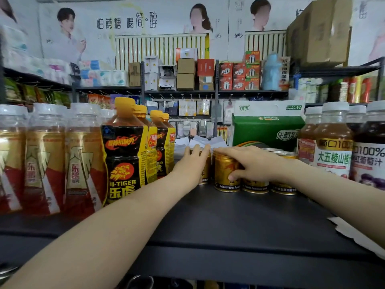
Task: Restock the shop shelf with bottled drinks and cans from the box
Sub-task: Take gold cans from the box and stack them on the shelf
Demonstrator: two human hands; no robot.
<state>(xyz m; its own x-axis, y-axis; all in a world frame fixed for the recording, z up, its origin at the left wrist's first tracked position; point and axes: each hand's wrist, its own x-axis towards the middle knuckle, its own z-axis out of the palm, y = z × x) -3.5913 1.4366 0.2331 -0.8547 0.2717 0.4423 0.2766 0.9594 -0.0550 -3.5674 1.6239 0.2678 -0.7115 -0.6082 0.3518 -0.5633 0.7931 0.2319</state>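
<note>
One small gold metal drink can (224,172) is gripped by the right hand (256,163), with fingers curled over its top and the thumb pressed on its front. A second gold metal can (206,171), just beside it, is touched by the left hand (192,163), whose fingers are laid straight against it. Both cans are stood on the dark flat shop shelf (208,217), between black-and-yellow plastic bottles (125,155) and further gold cans (255,185).
</note>
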